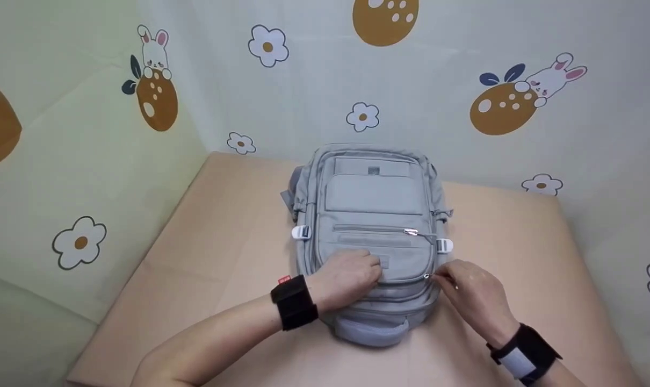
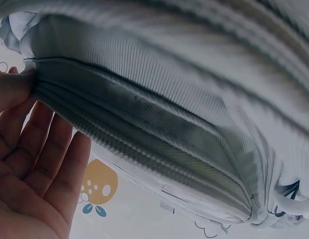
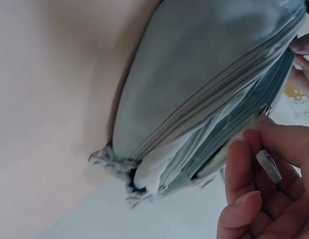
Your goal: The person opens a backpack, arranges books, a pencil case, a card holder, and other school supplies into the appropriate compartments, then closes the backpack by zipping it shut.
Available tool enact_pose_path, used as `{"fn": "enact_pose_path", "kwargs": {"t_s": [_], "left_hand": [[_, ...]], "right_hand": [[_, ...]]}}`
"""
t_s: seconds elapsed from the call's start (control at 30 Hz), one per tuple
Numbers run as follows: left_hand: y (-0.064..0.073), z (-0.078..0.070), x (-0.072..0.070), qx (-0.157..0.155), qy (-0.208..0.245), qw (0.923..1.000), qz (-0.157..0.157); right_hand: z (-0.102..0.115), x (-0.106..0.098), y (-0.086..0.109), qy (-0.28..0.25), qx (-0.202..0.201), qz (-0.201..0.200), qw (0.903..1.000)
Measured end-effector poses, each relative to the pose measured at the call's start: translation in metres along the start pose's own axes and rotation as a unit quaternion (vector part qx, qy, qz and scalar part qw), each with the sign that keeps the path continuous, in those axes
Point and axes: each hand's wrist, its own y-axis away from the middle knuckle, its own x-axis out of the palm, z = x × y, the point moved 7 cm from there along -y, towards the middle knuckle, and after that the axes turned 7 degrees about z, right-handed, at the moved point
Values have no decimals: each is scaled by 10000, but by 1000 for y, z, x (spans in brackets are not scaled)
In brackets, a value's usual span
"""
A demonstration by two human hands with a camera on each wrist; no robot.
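Observation:
A grey backpack [image 1: 378,199] lies on its back, its top handle [image 1: 370,330] toward me. My left hand [image 1: 349,274] pinches the edge of its front pocket [image 2: 144,154], thumb on one side and fingers on the other. The pocket gapes beside that edge, as the left wrist view shows. On the backpack's right side my right hand [image 1: 472,287] pinches the zipper pull [image 3: 264,108] between thumb and forefinger. A small whitish tab [image 3: 269,167] sticks out within that hand. The left hand's fingertips [image 3: 305,74] appear at the right edge of the right wrist view.
The backpack rests on a peach-coloured tabletop [image 1: 239,226]. Pale cloth walls [image 1: 314,80] printed with rabbits and flowers stand behind and at both sides. Another metal zipper pull [image 1: 411,232] hangs at the middle pocket. White buckles [image 1: 445,245] sit on the backpack's sides.

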Motion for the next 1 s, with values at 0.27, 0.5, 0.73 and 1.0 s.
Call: {"fn": "enact_pose_path", "kwargs": {"t_s": [0.27,0.5,0.73,1.0], "left_hand": [[4,2,-1,43,-32,9999,129],[2,6,-6,-34,-50,9983,576],[-19,-5,-10,-106,160,9974,691],[-53,-24,-14,-124,-100,9992,369]], "right_hand": [[-4,7,-4,-179,143,142,9996],[1,10,-4,-188,57,234,9995],[0,4,0,1,-6,28,10000],[4,0,-3,-2,-149,-109,9998]]}}
